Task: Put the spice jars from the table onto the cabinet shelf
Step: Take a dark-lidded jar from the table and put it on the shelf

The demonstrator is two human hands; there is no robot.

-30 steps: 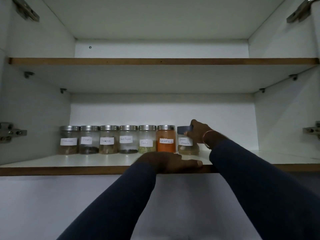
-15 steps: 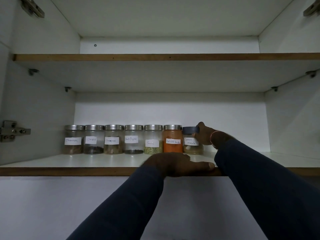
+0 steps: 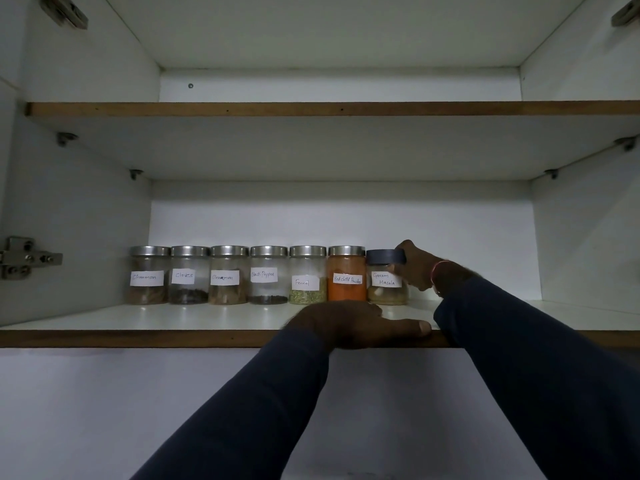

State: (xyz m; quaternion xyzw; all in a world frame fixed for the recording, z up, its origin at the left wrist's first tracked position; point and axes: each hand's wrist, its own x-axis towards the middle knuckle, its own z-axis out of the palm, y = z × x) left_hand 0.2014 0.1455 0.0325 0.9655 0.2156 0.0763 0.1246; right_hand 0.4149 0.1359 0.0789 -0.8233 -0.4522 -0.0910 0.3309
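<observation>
Several labelled spice jars stand in a row at the back of the lower cabinet shelf (image 3: pixel 173 320). The rightmost is the garam masala jar (image 3: pixel 386 284), with a dark lid, touching the orange red chilli powder jar (image 3: pixel 346 277). My right hand (image 3: pixel 415 268) wraps the right side of the garam masala jar, which stands upright on the shelf. Lying flat on the shelf's front edge, my left hand (image 3: pixel 353 323) holds nothing. Left of the chilli jar stand the fennel jar (image 3: pixel 307 276) and the black pepper jar (image 3: pixel 269 275).
The upper shelf (image 3: pixel 311 109) sits above, bare as far as I can see. Cabinet side walls close in left and right, with a metal hinge (image 3: pixel 24 256) at the left. Bare shelf surface lies right of the garam masala jar.
The view has shifted slightly up and left. My right hand has pushed the garam masala jar left, tight against the chilli jar. My left hand stays on the shelf edge.
</observation>
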